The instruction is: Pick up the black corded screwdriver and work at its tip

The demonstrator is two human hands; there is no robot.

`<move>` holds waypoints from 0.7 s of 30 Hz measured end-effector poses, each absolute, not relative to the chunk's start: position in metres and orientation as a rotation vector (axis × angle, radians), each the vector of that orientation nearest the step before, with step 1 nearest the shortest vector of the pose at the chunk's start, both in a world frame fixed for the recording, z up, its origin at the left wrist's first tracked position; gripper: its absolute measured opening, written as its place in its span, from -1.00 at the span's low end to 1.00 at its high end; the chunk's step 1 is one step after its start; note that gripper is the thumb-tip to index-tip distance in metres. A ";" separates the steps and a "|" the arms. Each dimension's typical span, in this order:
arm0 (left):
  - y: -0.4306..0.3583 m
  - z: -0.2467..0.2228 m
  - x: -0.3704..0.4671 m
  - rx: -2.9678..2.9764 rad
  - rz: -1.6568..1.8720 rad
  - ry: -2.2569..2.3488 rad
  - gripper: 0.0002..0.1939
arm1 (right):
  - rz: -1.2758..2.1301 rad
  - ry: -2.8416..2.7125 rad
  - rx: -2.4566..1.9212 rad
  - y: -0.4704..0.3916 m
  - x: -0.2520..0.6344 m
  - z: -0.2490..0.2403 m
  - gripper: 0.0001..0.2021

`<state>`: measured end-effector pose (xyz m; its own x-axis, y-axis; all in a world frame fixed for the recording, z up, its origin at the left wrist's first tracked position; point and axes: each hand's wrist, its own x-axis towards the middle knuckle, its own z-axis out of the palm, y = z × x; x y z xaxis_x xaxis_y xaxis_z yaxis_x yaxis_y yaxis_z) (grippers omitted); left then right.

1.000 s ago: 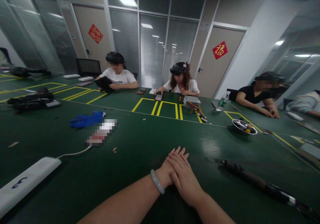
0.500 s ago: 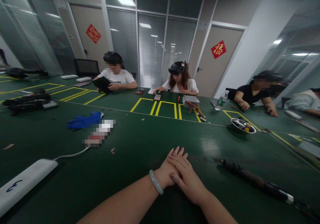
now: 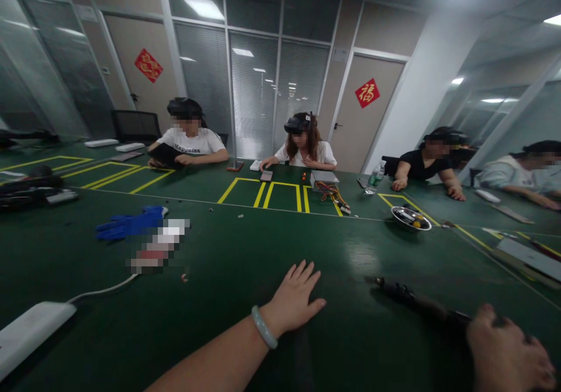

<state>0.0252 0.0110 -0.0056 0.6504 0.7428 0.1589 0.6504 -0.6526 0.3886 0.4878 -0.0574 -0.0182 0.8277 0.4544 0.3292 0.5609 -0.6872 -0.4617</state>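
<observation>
My left hand lies flat on the green table, palm down and fingers spread, with nothing in it. A pale green bangle circles its wrist. To the right lies a long black rod-shaped tool with a metal tip, slanting toward the lower right. My right hand, slightly blurred, curls over its near part and hides that stretch.
At left are a blue glove, a pixelated item on a white cable and a white power strip. Farther off stand a metal bowl, a water bottle and a grey box with wires. Several people sit across the table.
My right hand has come off the back of my left hand and moved right onto the black rod-shaped tool. My left hand stays on the table. The view has shifted slightly right.
</observation>
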 end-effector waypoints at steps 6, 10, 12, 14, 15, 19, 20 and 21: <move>0.009 0.000 0.026 2.512 0.421 1.112 -0.32 | 0.031 -0.413 -2.515 -0.058 0.503 -0.028 -0.11; 0.007 0.005 0.026 2.465 0.434 1.133 -0.29 | -0.010 -0.557 -2.497 -0.056 0.500 -0.028 -0.16; 0.005 0.009 0.028 2.463 0.494 1.156 -0.28 | -0.053 -0.655 -2.508 -0.057 0.501 -0.027 -0.15; 0.003 0.014 0.030 2.495 0.570 1.154 -0.28 | -0.039 -0.734 -2.528 -0.056 0.498 -0.024 -0.11; 0.002 0.017 0.031 2.522 0.606 1.137 -0.29 | -0.002 -0.770 -2.538 -0.053 0.493 -0.021 -0.09; -0.003 0.025 0.036 2.637 0.671 0.981 -0.26 | 0.235 -1.002 -2.473 -0.035 0.447 -0.008 -0.14; -0.004 0.026 0.037 2.659 0.669 0.945 -0.24 | 0.273 -1.085 -2.414 -0.029 0.430 -0.006 -0.17; -0.004 0.026 0.038 2.676 0.664 0.917 -0.23 | 0.296 -1.177 -2.339 -0.024 0.411 -0.005 -0.22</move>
